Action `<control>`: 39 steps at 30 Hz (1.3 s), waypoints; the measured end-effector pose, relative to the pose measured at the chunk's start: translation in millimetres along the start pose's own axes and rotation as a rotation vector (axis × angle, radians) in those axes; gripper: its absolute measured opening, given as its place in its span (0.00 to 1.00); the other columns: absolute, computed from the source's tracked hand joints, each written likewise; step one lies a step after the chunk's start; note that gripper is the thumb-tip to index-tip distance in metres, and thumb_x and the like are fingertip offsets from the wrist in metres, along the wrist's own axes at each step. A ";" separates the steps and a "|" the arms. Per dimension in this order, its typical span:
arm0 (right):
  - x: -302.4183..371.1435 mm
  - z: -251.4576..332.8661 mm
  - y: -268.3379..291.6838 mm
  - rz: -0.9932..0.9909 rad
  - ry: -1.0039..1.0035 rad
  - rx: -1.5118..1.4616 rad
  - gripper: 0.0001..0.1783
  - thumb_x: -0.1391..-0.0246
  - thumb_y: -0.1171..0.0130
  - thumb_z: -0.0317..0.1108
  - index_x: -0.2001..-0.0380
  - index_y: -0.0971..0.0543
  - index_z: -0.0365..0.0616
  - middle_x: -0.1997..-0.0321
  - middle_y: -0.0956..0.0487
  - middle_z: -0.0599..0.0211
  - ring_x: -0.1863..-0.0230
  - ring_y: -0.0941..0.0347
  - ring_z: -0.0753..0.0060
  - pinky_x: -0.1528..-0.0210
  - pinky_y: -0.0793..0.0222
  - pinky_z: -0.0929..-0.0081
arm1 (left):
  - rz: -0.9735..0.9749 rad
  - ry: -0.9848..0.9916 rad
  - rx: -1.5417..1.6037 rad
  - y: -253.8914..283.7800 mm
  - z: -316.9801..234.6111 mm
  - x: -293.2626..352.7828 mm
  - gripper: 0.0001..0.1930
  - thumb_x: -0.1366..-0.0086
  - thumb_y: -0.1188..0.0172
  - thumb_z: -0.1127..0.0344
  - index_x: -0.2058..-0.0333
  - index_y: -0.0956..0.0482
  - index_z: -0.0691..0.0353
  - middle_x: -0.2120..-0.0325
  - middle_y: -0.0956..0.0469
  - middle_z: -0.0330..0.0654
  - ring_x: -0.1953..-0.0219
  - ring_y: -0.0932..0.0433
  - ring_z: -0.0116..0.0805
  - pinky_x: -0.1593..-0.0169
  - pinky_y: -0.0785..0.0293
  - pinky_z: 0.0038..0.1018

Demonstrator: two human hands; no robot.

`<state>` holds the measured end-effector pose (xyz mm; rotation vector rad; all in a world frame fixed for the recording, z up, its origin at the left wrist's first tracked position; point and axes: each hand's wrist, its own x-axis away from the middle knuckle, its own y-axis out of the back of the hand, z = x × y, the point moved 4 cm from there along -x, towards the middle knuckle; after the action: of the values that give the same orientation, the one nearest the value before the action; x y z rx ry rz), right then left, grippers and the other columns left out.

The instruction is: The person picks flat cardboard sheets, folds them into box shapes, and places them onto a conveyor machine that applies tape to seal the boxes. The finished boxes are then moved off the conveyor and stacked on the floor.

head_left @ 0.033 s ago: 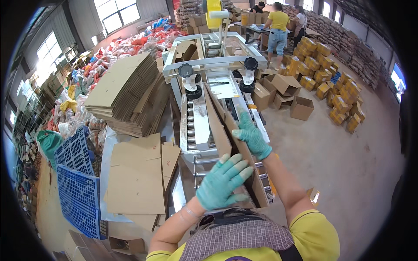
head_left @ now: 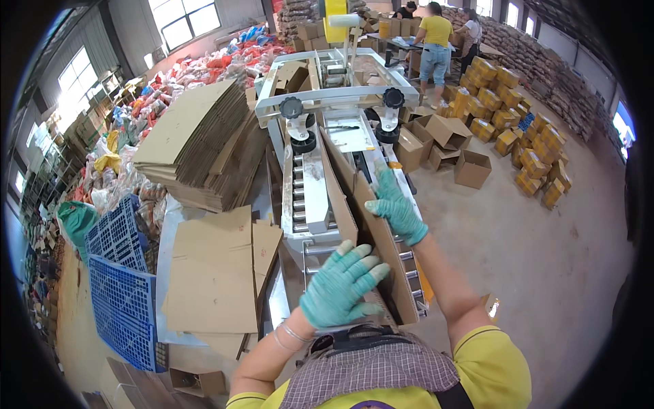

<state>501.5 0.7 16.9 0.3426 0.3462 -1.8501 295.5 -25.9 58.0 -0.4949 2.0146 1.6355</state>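
Both gloved hands grip a flat carton (head_left: 364, 225) standing on edge over the conveyor's (head_left: 310, 184) near end: left hand (head_left: 340, 286) low, right hand (head_left: 395, 204) higher. It looks mid-opening; next, the hands likely must square it.

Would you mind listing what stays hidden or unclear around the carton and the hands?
- Head view: the left hand covers the near part of the flat carton.
- The right hand's palm side is pressed to the carton, unseen.
- The carton hides the machine's right rollers.
- Far workers are too small for detail.
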 end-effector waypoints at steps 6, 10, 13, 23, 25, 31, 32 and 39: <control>-40.9 77.6 42.8 -0.010 0.178 0.936 0.32 0.64 0.40 0.29 0.48 0.26 0.44 0.56 0.23 0.52 0.53 0.26 0.55 0.42 0.37 0.67 | 0.245 0.339 -0.181 38.6 -13.1 15.7 0.20 0.48 0.41 0.43 0.78 0.24 0.56 0.83 0.30 0.37 0.75 0.28 0.35 0.58 0.28 0.35; -33.4 85.5 61.9 0.286 0.214 1.649 0.11 0.63 0.43 0.34 0.71 0.18 0.50 0.76 0.22 0.64 0.69 0.26 0.56 0.59 0.29 0.64 | 0.295 0.420 -0.244 35.7 -6.8 -4.7 0.21 0.46 0.44 0.41 0.77 0.22 0.55 0.82 0.27 0.38 0.73 0.26 0.37 0.65 0.32 0.33; -27.7 87.1 33.7 0.646 -0.077 1.459 0.10 0.61 0.42 0.38 0.72 0.17 0.54 0.73 0.20 0.65 0.69 0.24 0.59 0.61 0.28 0.64 | 0.512 0.549 -0.279 -24.6 27.2 -0.4 0.19 0.41 0.47 0.44 0.74 0.20 0.53 0.77 0.23 0.39 0.70 0.24 0.39 0.63 0.32 0.33; -38.4 -27.5 -42.6 -0.041 0.318 0.875 0.35 0.48 0.42 0.33 0.38 0.42 0.35 0.38 0.37 0.48 0.37 0.39 0.50 0.36 0.43 0.62 | -0.104 0.615 -0.216 62.8 15.5 20.3 0.35 0.40 0.47 0.41 0.45 0.33 0.66 0.45 0.34 0.56 0.41 0.38 0.58 0.38 0.49 0.52; -46.9 -41.8 -19.8 -0.158 0.262 0.684 0.30 0.45 0.45 0.30 0.40 0.38 0.35 0.41 0.32 0.49 0.40 0.35 0.55 0.38 0.40 0.68 | 0.063 0.486 -0.004 37.4 0.4 12.0 0.36 0.38 0.50 0.40 0.43 0.36 0.67 0.43 0.36 0.57 0.38 0.42 0.56 0.36 0.53 0.52; 34.1 12.8 5.5 -0.237 0.079 0.607 0.20 0.39 0.52 0.32 0.44 0.31 0.38 0.45 0.27 0.57 0.46 0.31 0.63 0.45 0.36 0.70 | 0.313 0.269 0.000 -62.1 -22.6 -16.8 0.30 0.38 0.49 0.51 0.43 0.35 0.68 0.43 0.36 0.55 0.39 0.39 0.52 0.34 0.51 0.42; 64.0 26.2 -3.9 -0.193 0.153 0.683 0.21 0.40 0.51 0.33 0.45 0.30 0.39 0.46 0.27 0.55 0.45 0.32 0.57 0.43 0.38 0.66 | 0.245 0.272 -0.047 -67.6 -5.3 -20.5 0.29 0.38 0.49 0.53 0.44 0.34 0.68 0.43 0.35 0.55 0.39 0.38 0.52 0.34 0.50 0.42; 59.7 -1.8 11.1 -0.221 0.281 0.834 0.20 0.42 0.49 0.36 0.49 0.28 0.39 0.48 0.28 0.50 0.45 0.35 0.46 0.41 0.41 0.59 | -0.084 0.361 -0.104 -103.7 74.8 -56.3 0.21 0.43 0.46 0.65 0.52 0.28 0.67 0.52 0.29 0.54 0.45 0.34 0.52 0.39 0.42 0.44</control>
<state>494.7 -53.6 -9.4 1.1763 -0.2370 -2.0978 410.9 23.3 -3.6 -0.9602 2.1290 1.7008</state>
